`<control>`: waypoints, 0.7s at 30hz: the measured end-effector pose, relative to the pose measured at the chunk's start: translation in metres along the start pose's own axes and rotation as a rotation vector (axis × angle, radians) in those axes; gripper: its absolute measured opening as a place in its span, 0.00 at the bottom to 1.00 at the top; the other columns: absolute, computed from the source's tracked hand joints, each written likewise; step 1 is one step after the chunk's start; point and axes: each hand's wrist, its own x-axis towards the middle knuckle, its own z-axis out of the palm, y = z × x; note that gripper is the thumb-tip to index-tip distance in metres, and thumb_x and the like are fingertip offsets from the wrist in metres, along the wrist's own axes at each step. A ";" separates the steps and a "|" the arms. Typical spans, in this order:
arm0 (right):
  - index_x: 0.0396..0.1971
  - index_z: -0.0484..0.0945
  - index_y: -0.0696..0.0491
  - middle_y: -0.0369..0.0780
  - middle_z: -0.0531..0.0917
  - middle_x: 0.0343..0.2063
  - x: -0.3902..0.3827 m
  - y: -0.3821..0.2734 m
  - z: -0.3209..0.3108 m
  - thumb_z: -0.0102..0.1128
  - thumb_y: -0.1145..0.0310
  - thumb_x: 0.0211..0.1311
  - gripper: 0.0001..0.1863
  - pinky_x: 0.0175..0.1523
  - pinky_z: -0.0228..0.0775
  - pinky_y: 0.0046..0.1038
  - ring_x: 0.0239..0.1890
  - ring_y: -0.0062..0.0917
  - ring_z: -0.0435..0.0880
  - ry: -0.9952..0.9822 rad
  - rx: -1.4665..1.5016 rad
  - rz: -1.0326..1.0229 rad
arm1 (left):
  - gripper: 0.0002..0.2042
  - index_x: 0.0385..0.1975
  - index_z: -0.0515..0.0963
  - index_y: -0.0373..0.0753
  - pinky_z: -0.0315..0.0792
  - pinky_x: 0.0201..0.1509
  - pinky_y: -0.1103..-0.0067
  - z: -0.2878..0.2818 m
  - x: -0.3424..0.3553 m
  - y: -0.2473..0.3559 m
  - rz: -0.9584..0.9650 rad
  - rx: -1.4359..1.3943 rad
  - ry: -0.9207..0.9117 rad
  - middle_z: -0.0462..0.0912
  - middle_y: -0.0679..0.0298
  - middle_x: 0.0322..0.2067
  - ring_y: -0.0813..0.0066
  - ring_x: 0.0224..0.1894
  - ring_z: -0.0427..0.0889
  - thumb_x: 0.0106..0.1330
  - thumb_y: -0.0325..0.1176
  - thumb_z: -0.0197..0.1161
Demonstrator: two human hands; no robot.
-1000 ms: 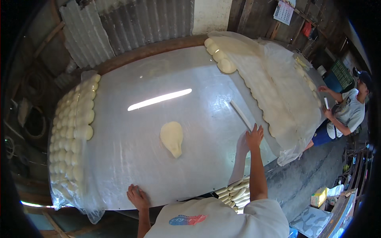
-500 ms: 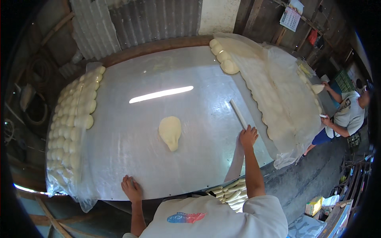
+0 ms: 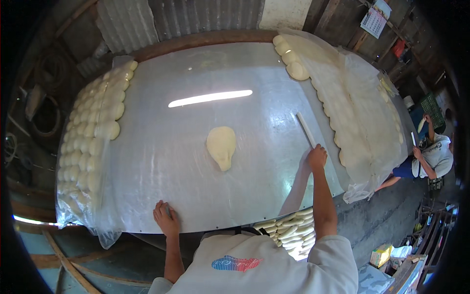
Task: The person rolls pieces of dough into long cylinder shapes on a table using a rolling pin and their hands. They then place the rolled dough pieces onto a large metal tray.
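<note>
A flattened, teardrop-shaped piece of dough (image 3: 221, 148) lies alone near the middle of the metal-topped table (image 3: 196, 191), its narrow end toward me. My right hand (image 3: 317, 157), at the table's right part, is closed round the near end of a thin white rod (image 3: 306, 128) that points away from me. At the near edge, left of the dough, my left hand (image 3: 166, 218) rests on the tabletop. Its fingers are bent and a little apart, with a dark gap by the thumb; I see nothing held. Neither hand touches the dough.
Rows of dough balls (image 3: 81, 152) under clear plastic line the left end. More dough lies under a plastic sheet (image 3: 360, 117) on the right. Elongated dough pieces (image 3: 293, 230) sit below the near edge. A co-worker (image 3: 433, 152) stands at far right with a white stick and dough.
The view has shifted, so the table sits higher and farther right. Both my hands and the dough hold their places on it. The co-worker's hands have drawn back from the table.
</note>
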 end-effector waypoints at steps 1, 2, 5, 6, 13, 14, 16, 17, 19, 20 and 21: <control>0.46 0.69 0.56 0.52 0.75 0.45 0.000 -0.001 0.001 0.50 0.67 0.62 0.14 0.60 0.60 0.47 0.53 0.48 0.72 -0.006 -0.054 -0.043 | 0.11 0.42 0.73 0.35 0.60 0.61 0.59 0.001 0.000 0.000 -0.008 0.002 0.003 0.73 0.52 0.51 0.51 0.56 0.69 0.60 0.29 0.56; 0.44 0.69 0.56 0.51 0.76 0.44 -0.002 0.000 0.002 0.50 0.68 0.61 0.13 0.59 0.61 0.48 0.51 0.46 0.75 -0.013 -0.108 -0.085 | 0.11 0.42 0.73 0.35 0.60 0.61 0.59 0.001 -0.001 0.000 -0.007 -0.008 -0.008 0.73 0.52 0.51 0.51 0.56 0.69 0.60 0.29 0.56; 0.42 0.69 0.57 0.51 0.79 0.39 -0.014 -0.007 -0.004 0.53 0.68 0.61 0.12 0.53 0.67 0.46 0.43 0.46 0.79 -0.001 -0.049 -0.147 | 0.12 0.43 0.73 0.35 0.60 0.61 0.60 0.003 -0.004 -0.006 -0.007 0.045 -0.012 0.73 0.52 0.51 0.51 0.56 0.69 0.59 0.28 0.57; 0.42 0.69 0.57 0.51 0.79 0.39 -0.020 -0.021 -0.012 0.53 0.68 0.61 0.12 0.53 0.67 0.46 0.43 0.46 0.79 -0.003 -0.041 -0.152 | 0.13 0.43 0.73 0.35 0.60 0.62 0.60 0.005 -0.003 -0.012 -0.041 -0.022 -0.019 0.73 0.51 0.51 0.51 0.56 0.69 0.59 0.28 0.58; 0.50 0.68 0.58 0.47 0.77 0.46 -0.072 -0.124 -0.077 0.52 0.67 0.63 0.18 0.59 0.65 0.40 0.52 0.41 0.75 -0.056 0.257 -0.644 | 0.21 0.54 0.67 0.30 0.57 0.64 0.60 0.023 0.088 0.058 0.031 -0.368 0.042 0.67 0.45 0.56 0.47 0.60 0.65 0.61 0.28 0.60; 0.50 0.70 0.58 0.47 0.78 0.46 -0.069 -0.128 -0.066 0.54 0.69 0.61 0.17 0.60 0.65 0.40 0.52 0.40 0.75 0.028 0.248 -0.793 | 0.22 0.55 0.66 0.30 0.56 0.65 0.60 0.030 0.108 0.082 0.088 -0.403 0.043 0.66 0.44 0.58 0.47 0.61 0.63 0.61 0.28 0.60; 0.50 0.71 0.57 0.47 0.78 0.46 -0.074 -0.155 -0.050 0.56 0.72 0.60 0.17 0.61 0.65 0.40 0.52 0.39 0.75 0.101 0.256 -0.962 | 0.24 0.57 0.64 0.30 0.53 0.67 0.60 0.039 0.143 0.112 0.154 -0.451 0.068 0.62 0.43 0.61 0.46 0.63 0.61 0.63 0.32 0.59; 0.51 0.71 0.56 0.45 0.77 0.48 -0.081 -0.172 -0.054 0.56 0.71 0.61 0.18 0.64 0.61 0.41 0.55 0.38 0.74 0.049 0.243 -1.070 | 0.24 0.58 0.64 0.31 0.51 0.67 0.59 0.046 0.159 0.124 0.159 -0.477 0.054 0.60 0.44 0.62 0.47 0.64 0.59 0.64 0.35 0.58; 0.52 0.71 0.56 0.44 0.77 0.51 -0.083 -0.197 -0.050 0.56 0.70 0.61 0.19 0.67 0.57 0.42 0.58 0.36 0.72 0.000 0.241 -1.193 | 0.25 0.60 0.63 0.32 0.49 0.68 0.57 0.057 0.184 0.138 0.162 -0.490 0.054 0.59 0.45 0.63 0.47 0.66 0.57 0.66 0.38 0.57; 0.52 0.70 0.56 0.45 0.75 0.53 -0.081 -0.205 -0.040 0.54 0.67 0.62 0.19 0.68 0.54 0.43 0.61 0.36 0.69 0.014 0.194 -1.248 | 0.26 0.61 0.63 0.34 0.46 0.68 0.54 0.070 0.194 0.140 0.246 -0.347 -0.015 0.59 0.46 0.64 0.48 0.67 0.56 0.67 0.41 0.54; 0.53 0.69 0.56 0.45 0.73 0.56 -0.078 -0.211 -0.028 0.53 0.64 0.63 0.20 0.68 0.51 0.44 0.63 0.36 0.66 0.026 0.145 -1.300 | 0.26 0.61 0.63 0.35 0.43 0.69 0.50 0.084 0.200 0.141 0.327 -0.204 -0.089 0.59 0.48 0.64 0.49 0.67 0.55 0.68 0.44 0.52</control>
